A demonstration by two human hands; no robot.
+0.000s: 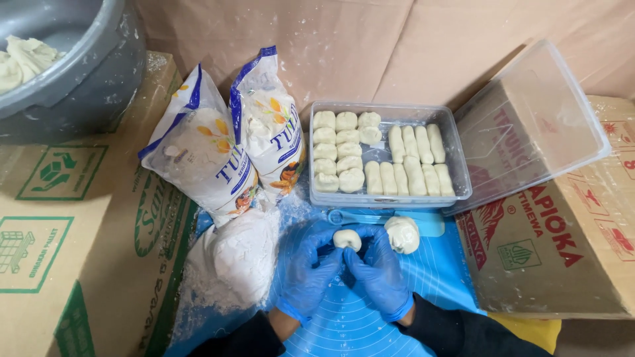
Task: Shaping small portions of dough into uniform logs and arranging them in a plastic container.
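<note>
Both my hands wear blue gloves and meet over a blue mat [357,324]. A small round dough ball [347,239] sits pinched between the fingertips of my left hand [307,268] and my right hand [377,271]. A larger dough lump [403,234] lies on the mat just right of my right hand's fingers. Beyond my hands stands a clear plastic box [389,201] filled with several shaped dough pieces [350,162], round ones on the left and long ones on the right.
Two flour bags [225,145] lean left of the box, with a heap of loose flour [241,258] below them. The box's clear lid [529,125] rests on a cardboard carton [562,264]. A grey tub with dough [59,66] sits on another carton [73,218] at the left.
</note>
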